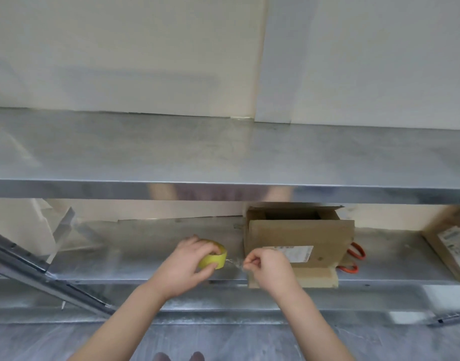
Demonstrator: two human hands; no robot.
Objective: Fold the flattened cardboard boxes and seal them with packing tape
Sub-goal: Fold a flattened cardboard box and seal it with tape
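Note:
My left hand (184, 267) grips a yellow-cored roll of clear packing tape (213, 257) over the lower metal shelf. My right hand (269, 267) pinches the loose end of the tape, and a short clear strip (235, 262) stretches between the two hands. Just behind my right hand stands a folded brown cardboard box (299, 235) with a white label and an open top flap toward the wall. A lower flap of the box juts forward by my right wrist.
Orange-handled scissors (354, 257) lie right of the box. Another labelled cardboard box (452, 246) sits at the far right. An upper metal shelf (223, 157) overhangs the work area. A slanted metal rail (41, 269) crosses the lower left.

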